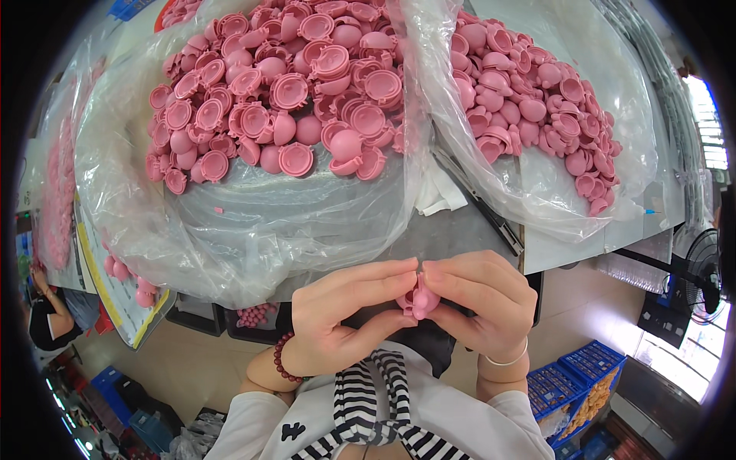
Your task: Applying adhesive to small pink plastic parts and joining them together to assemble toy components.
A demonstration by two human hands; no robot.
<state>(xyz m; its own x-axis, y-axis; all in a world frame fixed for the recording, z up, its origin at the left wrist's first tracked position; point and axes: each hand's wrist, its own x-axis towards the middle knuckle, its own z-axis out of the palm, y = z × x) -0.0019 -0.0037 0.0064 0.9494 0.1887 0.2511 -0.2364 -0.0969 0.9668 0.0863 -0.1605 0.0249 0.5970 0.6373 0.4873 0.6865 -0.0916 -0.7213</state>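
Between my two hands, just past the table's near edge, is a small pink plastic piece (420, 302) with rounded parts. My left hand (349, 310) pinches its left side with thumb and fingertips. From the other side, my right hand (483, 299) grips it the same way, so the fingertips of both hands almost meet. Much of the piece is hidden behind the fingers. Beyond my hands, a large heap of pink half-shell pieces (291, 92) lies in a clear plastic bag (307, 222). A second heap of similar pink pieces (529, 107) lies in another clear bag at the right.
A long dark metal bar (491, 218) and a white cloth (441, 195) lie between the bags. Under the table edge a dark tray holds small pink pieces (257, 315). Blue crates (575, 376) and a black fan (701, 268) stand right. At far left is another person (50, 314).
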